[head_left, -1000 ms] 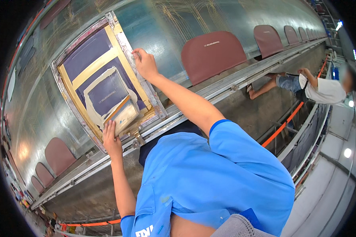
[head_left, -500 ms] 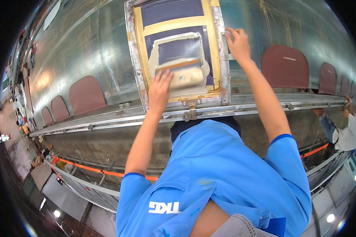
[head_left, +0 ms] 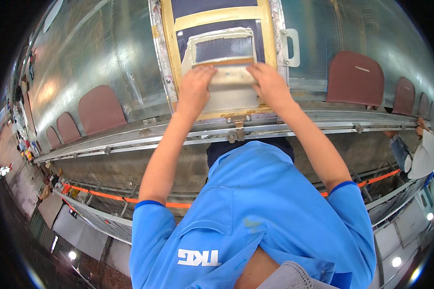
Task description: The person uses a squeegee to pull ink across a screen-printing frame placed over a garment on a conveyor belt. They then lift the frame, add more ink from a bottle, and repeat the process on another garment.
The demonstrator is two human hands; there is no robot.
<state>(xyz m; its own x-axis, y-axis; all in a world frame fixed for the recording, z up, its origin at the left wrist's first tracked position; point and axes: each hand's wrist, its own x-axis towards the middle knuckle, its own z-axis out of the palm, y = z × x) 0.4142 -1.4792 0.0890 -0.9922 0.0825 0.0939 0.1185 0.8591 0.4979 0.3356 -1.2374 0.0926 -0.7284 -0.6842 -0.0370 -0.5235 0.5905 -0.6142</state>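
A silkscreen frame (head_left: pixel 280 62) lies over the metal table in front of me, its dark mesh bordered with yellow tape and pale ink spread around the middle window. Across that window sits a wide squeegee (head_left: pixel 232 75) with a pale body and a brownish strip along its far edge. My left hand (head_left: pixel 195 89) is closed on its left end, and my right hand (head_left: pixel 271 85) is closed on its right end. Some of the fingers are hidden behind the squeegee. To the right of my right hand, a white handle (head_left: pixel 294 47) juts from the frame's side.
Reddish-brown rounded panels lie on the table on both sides, a large one (head_left: pixel 355 79) at right and another (head_left: pixel 101 110) at left. Along the near edge runs a metal rail (head_left: pixel 323 123) with a clamp (head_left: pixel 235 129) at the frame. Another person (head_left: pixel 423 150) stands at far right.
My right hand has left the frame's right side and taken hold of the squeegee. The squeegee has moved slightly away from me and turned level. My left hand stays on it.
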